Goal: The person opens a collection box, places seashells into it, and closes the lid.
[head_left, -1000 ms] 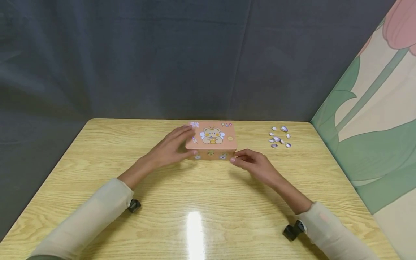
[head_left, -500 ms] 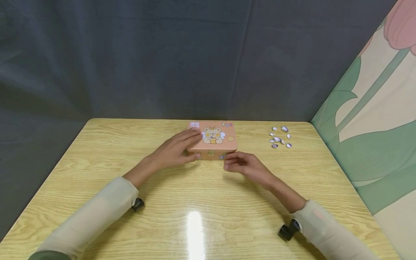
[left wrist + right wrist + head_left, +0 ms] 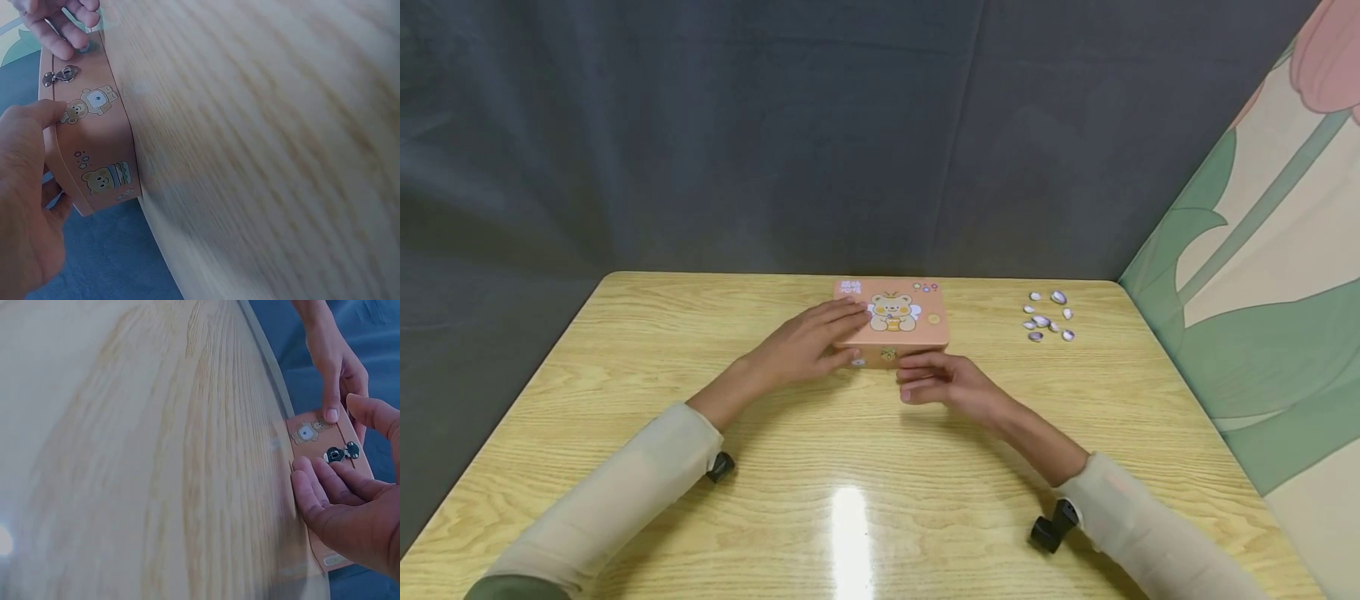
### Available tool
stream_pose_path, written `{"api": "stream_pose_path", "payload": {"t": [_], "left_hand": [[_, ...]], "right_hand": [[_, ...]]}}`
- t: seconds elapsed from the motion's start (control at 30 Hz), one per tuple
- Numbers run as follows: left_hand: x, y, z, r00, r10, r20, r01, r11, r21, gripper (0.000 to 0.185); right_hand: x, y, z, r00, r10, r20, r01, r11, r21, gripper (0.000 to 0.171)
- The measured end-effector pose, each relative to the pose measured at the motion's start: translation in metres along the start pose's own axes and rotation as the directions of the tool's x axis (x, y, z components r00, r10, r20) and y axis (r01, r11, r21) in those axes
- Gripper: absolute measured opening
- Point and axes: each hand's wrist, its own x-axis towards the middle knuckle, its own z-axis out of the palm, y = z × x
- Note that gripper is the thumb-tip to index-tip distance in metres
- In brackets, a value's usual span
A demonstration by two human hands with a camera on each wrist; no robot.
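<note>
Box (image 3: 895,336): flat on the table (image 3: 775,517), close to the far edge, lid (image 3: 929,302) down, latch (image 3: 337,453) side turned to the near side, likely for easy reach from the front.

Left hand (image 3: 808,346): clamped on the left end of the box, fingers laid over the lid, thumb against the front; probably so held to steady the box and stop any sliding.

Right hand (image 3: 958,383): just before the front of the box, beside the latch, fingers loosely bent, thumb well apart from them, nothing gripped; seemingly kept there for access to the fastening. Actual contact with the box: impossible to tell.

Latch: midway along the front of the box, reaching up to the lid, presumably to hold lid and body together; fastened or loose, impossible to tell.

Shells (image 3: 1041,321): loosely grouped to the right of the box, well apart from it, perhaps to leave both hands room.

Sleeves (image 3: 625,492): on the near side of the box, one to each side, leaving the front in sight.

Curtain (image 3: 775,142): behind the box.

Floral panel (image 3: 1277,292): far right of the box, past the shells.
</note>
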Motion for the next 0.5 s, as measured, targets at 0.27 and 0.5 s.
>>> {"api": "stream_pose_path", "payload": {"t": [0.27, 0.5], "left_hand": [[-0.0001, 0.0025, -0.0004, 1.0, 0.012, -0.008, -0.012, 1.0, 0.017, 0.063], [-0.0024, 0.0021, 0.0034, 0.998, 0.033, -0.046, -0.032, 0.999, 0.012, 0.063]], "right_hand": [[0.0041, 0.0009, 0.0043, 0.998, 0.051, 0.024, -0.053, 0.996, 0.071, 0.069], [0.0077, 0.0012, 0.0075, 0.996, 0.079, 0.027, -0.083, 0.981, 0.178, 0.071]]}}
